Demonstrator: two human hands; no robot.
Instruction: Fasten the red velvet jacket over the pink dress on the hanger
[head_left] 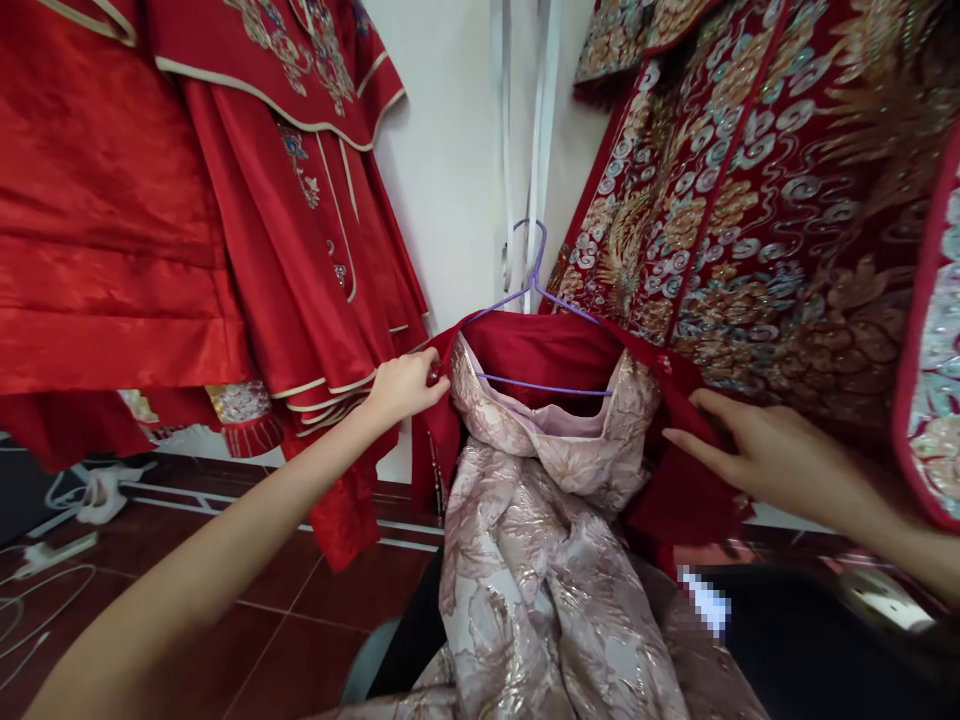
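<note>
A purple wire hanger carries a dark red garment draped over its shoulders. A pale pink brocade dress hangs inside it and trails down toward me. My left hand is closed in a pinch on the left edge of the red garment. My right hand lies on the garment's right side, fingers stretched out flat against the fabric.
Plain red satin robes with cream trim hang at the left. A heavily embroidered red and gold robe hangs at the right. A white wall is behind. Dark red floor tiles carry white cables at the lower left.
</note>
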